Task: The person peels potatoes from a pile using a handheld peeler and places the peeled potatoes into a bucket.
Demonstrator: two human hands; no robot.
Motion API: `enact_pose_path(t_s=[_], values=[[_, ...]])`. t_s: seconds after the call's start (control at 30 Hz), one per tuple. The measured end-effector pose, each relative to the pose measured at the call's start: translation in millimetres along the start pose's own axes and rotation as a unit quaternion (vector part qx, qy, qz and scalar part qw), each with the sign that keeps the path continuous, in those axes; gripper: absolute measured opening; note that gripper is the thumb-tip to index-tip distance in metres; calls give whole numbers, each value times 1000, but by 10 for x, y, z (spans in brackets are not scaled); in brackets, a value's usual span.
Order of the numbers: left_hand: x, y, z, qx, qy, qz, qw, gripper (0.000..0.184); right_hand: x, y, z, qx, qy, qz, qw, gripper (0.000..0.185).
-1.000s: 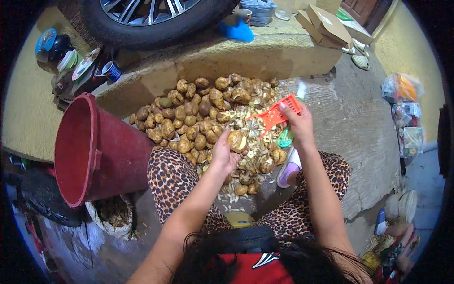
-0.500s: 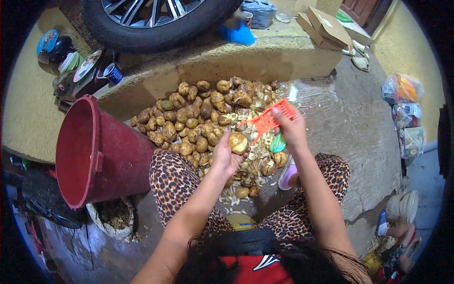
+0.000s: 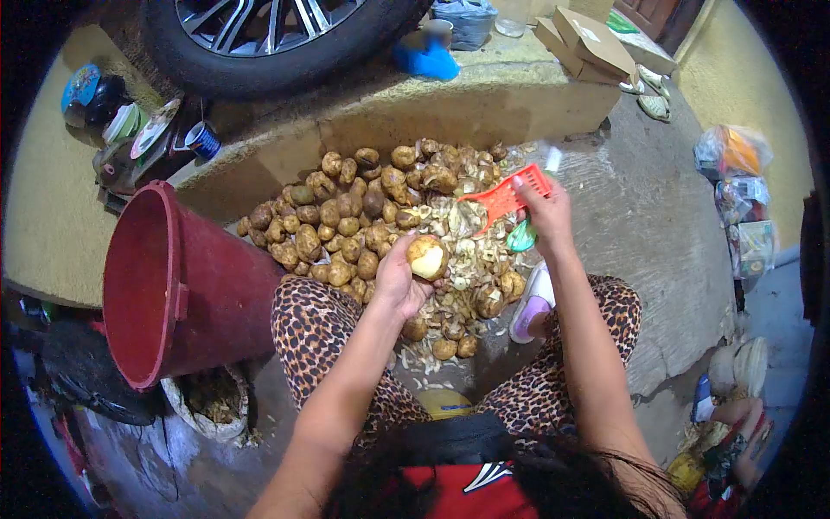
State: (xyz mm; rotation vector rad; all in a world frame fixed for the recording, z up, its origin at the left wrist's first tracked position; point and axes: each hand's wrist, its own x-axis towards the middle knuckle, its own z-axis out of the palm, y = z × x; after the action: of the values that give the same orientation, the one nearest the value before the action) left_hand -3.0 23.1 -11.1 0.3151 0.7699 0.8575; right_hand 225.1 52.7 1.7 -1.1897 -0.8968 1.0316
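Note:
My left hand (image 3: 399, 281) holds a brown potato (image 3: 427, 257) with a pale peeled patch facing up. To its right, my right hand (image 3: 546, 212) grips an orange slotted peeler (image 3: 508, 197), whose far end points left over the peelings and stays clear of the potato. Beneath and beyond both hands lies a heap of unpeeled brown potatoes (image 3: 328, 212), with pale peelings (image 3: 462, 281) scattered along its right side. A green object (image 3: 521, 236) shows just below the peeler.
A large red bucket (image 3: 207, 294) leans at the left, beside a sack (image 3: 212, 406) of scraps. Behind the heap runs a low ledge (image 3: 484, 112) with a wheel (image 3: 268, 43) and cardboard boxes (image 3: 588, 43). Plastic bags (image 3: 735, 156) lie at the right.
The potato in my left hand has turned, showing a larger pale patch, and sits slightly further left. My right hand with the peeler moved left and down, then back up and right.

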Motion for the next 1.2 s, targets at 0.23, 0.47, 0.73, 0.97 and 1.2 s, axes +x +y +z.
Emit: enact_pose_path(t_s=[0.23,0.47,0.73,0.97,1.2], values=[[-20,-19,138,-1,4,1,1000,37,-298,-31,363,3,-116,74,990,20],[-23,7,140,10,20,-24,999,36,-27,-75,41,-68,-1,-13,998,16],[-4,11,280,0,121,58,991,38,-106,-101,131,58,-50,35,996,16],[38,-72,176,-92,120,59,987,31,-324,-16,407,25,-127,53,990,22],[92,-112,123,-39,68,48,996,26,-284,-67,378,-21,-163,59,985,23]])
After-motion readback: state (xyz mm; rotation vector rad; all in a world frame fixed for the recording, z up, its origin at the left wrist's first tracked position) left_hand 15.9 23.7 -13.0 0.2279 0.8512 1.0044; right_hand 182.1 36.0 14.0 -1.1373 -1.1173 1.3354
